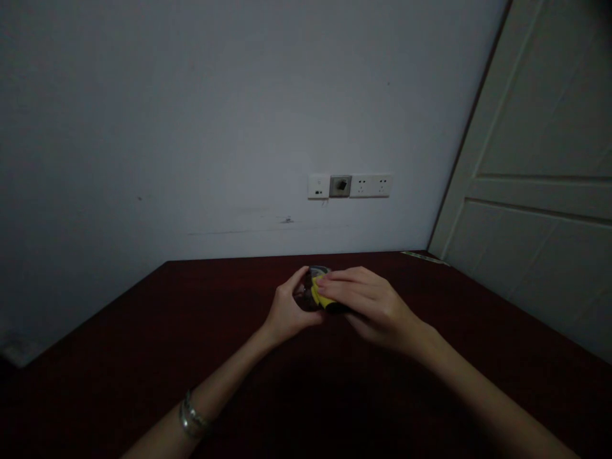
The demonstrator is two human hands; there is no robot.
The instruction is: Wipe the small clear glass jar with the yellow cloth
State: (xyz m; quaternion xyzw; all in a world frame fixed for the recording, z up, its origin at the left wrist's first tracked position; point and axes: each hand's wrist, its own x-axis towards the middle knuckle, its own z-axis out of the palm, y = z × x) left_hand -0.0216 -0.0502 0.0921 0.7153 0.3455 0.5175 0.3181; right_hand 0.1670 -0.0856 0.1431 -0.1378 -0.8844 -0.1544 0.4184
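Observation:
My left hand [285, 315] curves its thumb and fingers around a small, dark, see-through glass [303, 296] with a shiny, rounded side. Over the glass's right side, my right hand [377, 307] grips what looks like a yellow sponge [319, 296] with a black underside. The yellow face presses against or sits right beside the glass; the dim light hides the exact contact. Part of the glass and the sponge is covered by my fingers. Both hands are held together above the middle of the dark red table [229, 299].
A pale wall [215, 127] rises behind the table, with a row of sockets [370, 186] above its back edge. At right stands a white panelled door [535, 191]. A thin patterned strip [424, 257] lies at the table's back right corner.

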